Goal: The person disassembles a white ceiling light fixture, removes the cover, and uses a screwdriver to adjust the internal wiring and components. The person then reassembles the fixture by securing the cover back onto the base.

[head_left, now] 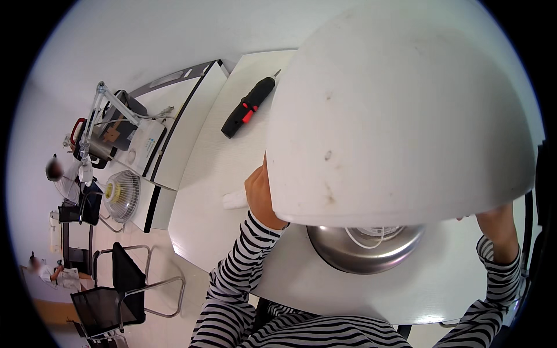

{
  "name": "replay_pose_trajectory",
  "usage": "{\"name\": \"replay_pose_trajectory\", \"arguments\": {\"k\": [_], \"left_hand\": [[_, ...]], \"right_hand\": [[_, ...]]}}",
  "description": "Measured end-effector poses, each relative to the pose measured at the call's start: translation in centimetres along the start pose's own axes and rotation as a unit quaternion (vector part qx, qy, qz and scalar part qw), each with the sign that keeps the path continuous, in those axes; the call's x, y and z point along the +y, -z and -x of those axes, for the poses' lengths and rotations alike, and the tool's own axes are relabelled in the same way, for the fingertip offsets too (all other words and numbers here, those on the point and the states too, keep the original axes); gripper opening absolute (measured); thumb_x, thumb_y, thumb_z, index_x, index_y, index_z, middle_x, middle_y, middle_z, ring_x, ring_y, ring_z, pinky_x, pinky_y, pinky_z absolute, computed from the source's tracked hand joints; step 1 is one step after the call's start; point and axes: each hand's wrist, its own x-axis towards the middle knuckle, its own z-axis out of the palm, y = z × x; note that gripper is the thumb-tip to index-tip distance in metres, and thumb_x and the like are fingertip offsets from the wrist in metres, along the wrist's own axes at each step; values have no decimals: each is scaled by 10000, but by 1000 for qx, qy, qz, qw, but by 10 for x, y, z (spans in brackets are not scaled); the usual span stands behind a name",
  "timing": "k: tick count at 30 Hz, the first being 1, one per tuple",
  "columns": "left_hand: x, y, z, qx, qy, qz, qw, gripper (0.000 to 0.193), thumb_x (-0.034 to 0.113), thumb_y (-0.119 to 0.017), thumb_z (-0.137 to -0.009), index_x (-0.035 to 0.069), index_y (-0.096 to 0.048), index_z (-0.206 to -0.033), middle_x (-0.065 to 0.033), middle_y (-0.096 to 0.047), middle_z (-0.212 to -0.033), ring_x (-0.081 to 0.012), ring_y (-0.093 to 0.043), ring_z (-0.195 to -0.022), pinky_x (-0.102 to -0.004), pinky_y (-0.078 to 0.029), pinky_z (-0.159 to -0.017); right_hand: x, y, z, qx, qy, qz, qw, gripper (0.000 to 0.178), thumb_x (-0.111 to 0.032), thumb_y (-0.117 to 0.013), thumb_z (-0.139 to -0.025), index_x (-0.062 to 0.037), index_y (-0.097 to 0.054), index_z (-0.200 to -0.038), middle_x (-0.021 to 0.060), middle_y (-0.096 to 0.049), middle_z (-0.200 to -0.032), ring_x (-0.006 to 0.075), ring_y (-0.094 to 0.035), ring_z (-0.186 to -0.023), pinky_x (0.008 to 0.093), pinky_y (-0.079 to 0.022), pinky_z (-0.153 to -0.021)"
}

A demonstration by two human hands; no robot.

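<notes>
A large white dome-shaped cover (pixel 394 127) with brownish scuffs fills the right half of the view, close to me. My left hand (pixel 259 194) is closed on its left side, the fingertips hidden behind it. At its lower right edge my right hand (pixel 498 227) grips the dome, with most of its fingers out of sight. Below the dome, a round silver metal base (pixel 365 258) rests on the white table (pixel 203 214). A thin white cord (pixel 371 240) loops over the base's middle, whose upper part the dome hides. A small white object (pixel 234 200) lies beside my left hand.
A black power screwdriver (pixel 249 107) with red buttons lies at the table's far left. Farther left, a side table holds a white magnifier-type lamp (pixel 113 98), a grey case (pixel 125 119) and a wire-guard fan (pixel 122 194). Black chairs (pixel 125 284) and two people (pixel 64 177) are beyond.
</notes>
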Motion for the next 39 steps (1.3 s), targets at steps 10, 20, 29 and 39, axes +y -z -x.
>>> {"name": "replay_pose_trajectory", "arguments": {"k": [10, 20, 29, 39], "left_hand": [[10, 17, 4, -40, 104, 56, 992, 689, 223, -721, -602, -37, -411, -1160, -192, -509, -1072, -282, -575, -855, -326, -472, -721], [38, 30, 0, 18, 113, -6, 993, 562, 137, -713, -627, -49, -423, -1072, -166, -510, -1036, -269, -564, -868, -323, -444, -757], [44, 18, -3, 24, 128, -31, 991, 411, 85, -670, -672, -47, -459, -998, -146, -585, -846, -247, -579, -757, -309, -450, -683], [15, 12, 2, 48, 140, -1, 989, 321, 63, -647, -693, -41, -492, -954, -135, -589, -836, -239, -580, -738, -303, -451, -671]], "right_hand": [[-74, -9, -55, 248, -85, -119, 958, 502, -362, -629, -691, 36, -497, -966, 104, -542, -873, 141, -547, -700, 231, -448, -626], [-56, -31, -85, 302, 202, -89, 927, 342, -169, -647, -614, 41, -542, -863, 108, -582, -730, 160, -559, -582, 215, -431, -555], [-50, -39, -93, 294, 201, -185, 916, 334, -94, -638, -551, 38, -563, -849, 110, -587, -749, 185, -576, -620, 237, -450, -572], [-44, -55, -119, 275, 208, -232, 910, 331, -105, -655, -553, 34, -561, -839, 106, -583, -757, 172, -574, -622, 243, -458, -571]]}}
